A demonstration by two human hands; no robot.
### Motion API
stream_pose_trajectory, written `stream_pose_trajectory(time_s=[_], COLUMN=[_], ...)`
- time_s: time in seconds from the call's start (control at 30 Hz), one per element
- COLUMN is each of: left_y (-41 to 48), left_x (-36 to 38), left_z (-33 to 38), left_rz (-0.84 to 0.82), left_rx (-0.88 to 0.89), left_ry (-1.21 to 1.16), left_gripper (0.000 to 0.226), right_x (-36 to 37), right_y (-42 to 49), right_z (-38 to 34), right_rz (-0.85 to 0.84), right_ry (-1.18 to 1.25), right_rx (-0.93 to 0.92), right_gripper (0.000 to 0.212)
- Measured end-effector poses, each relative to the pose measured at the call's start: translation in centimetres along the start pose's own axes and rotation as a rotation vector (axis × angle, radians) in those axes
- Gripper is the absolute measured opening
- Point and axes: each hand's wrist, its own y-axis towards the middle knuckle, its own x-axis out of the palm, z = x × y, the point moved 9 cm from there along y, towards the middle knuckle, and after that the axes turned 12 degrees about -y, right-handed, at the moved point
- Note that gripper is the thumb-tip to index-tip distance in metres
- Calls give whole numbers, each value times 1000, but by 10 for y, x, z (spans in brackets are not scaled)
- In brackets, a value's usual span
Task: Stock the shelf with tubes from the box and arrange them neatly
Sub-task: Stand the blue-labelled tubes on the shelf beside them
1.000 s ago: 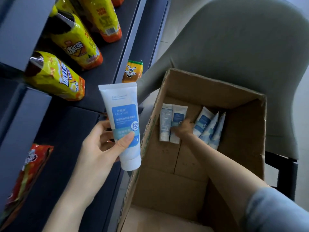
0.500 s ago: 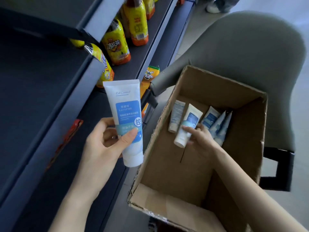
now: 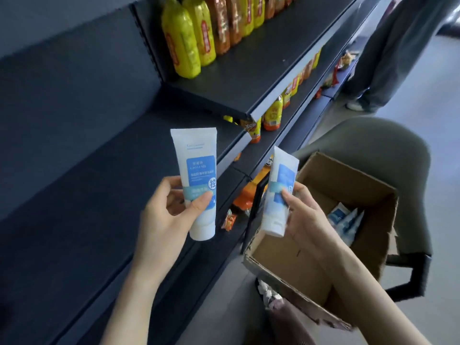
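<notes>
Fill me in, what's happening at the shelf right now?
A person is stocking tubes. The left hand grips one white-and-blue tube, cap down, in front of the dark shelf. The right hand holds a second tube by the cardboard box. More tubes lie in the box. Neither held tube is on the shelf yet.

Matt cardboard box (image 3: 348, 185); seemingly plastic tubes (image 3: 344, 220).
</notes>
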Motion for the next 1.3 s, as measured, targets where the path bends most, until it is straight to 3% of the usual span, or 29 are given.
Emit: stream_pose_trajectory(time_s=[0.2,0.43,0.67,0.93,1.3], left_y=[-50,-102,-148,-214,-317], left_x=[-56,-112,-171,-250,-328], left_z=[81,157,213,255,284], left_rz=[108,217,356,560,910], left_rx=[196,360,510,606,666], left_ry=[8,-28,-42,-33,61], left_gripper=[26,34,27,23,24], right_x=[83,178,270,361,507], right_y=[-40,-83,-118,-144,-171], right_z=[-56,-107,-144,-159,-158], right_rz=[-104,-324,-467,-658,-928], right_ry=[-239,-324,-450,-426,-377], right_rx=[-132,-291,-408,-474,-531], right_gripper=[45,44,48,37,46])
